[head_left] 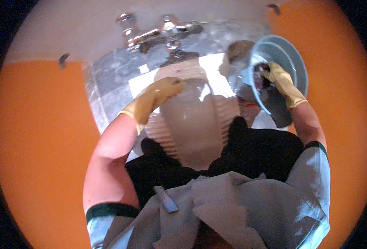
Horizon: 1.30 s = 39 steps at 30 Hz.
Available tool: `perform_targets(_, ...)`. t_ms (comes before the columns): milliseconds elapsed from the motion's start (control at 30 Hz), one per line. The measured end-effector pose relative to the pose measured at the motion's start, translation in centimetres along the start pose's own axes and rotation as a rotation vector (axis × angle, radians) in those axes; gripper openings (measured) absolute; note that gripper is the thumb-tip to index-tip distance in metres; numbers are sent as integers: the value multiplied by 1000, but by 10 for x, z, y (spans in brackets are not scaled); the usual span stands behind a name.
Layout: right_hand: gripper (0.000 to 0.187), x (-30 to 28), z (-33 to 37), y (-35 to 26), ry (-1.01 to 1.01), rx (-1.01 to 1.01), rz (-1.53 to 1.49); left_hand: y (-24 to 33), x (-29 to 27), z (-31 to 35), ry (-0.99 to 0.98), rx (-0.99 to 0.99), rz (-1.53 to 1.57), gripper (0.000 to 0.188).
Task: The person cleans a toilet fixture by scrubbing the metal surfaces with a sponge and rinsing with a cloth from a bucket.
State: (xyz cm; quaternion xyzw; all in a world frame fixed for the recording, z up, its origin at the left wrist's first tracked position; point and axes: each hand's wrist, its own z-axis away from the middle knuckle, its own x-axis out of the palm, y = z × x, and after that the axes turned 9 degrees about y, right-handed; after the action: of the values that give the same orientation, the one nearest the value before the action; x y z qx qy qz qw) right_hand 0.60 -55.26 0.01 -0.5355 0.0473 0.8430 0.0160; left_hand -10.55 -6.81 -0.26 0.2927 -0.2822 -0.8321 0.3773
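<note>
Orange walls (34, 137), grey floor (108, 91). Dark wad (260, 76) in blue bucket (292, 58), just left of right hand (282, 82), within its closed grip; left hand (157, 95) farther off, over squat toilet (192, 124), curled, contents unclear.

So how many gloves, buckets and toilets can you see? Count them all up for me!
Yellow gloves: 2
Blue bucket: 1
Floor toilet: 1
Total: 4
</note>
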Motion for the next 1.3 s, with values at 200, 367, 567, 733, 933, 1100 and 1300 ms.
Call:
perform_targets(200, 51, -62, 48, -24, 135, 122, -874, 14, 9, -7, 62, -55, 127, 59)
perform_targets(367, 70, -71, 67, -49, -118, 179, -57, 17, 15, -3, -3, -11, 118, 64)
perform_targets(567, 46, -37, 67, -84, -432, -213, 460, 23, 34, -2, -22, 42, -55, 61)
perform_targets(733, 43, -6, 46, -89, -343, -270, 488, 46, 38, 11, 31, 156, -173, 62)
perform_targets(933, 40, -4, 22, -86, -261, -265, 481, 38, 36, 15, 63, 161, -151, 63)
perform_targets(1100, 37, -4, 29, -92, -234, -276, 484, 32, 46, -6, 37, 138, 31, 59)
perform_targets(1300, 34, -9, 43, -88, -222, -284, 467, 99, 57, -4, 406, 342, 141, 52)
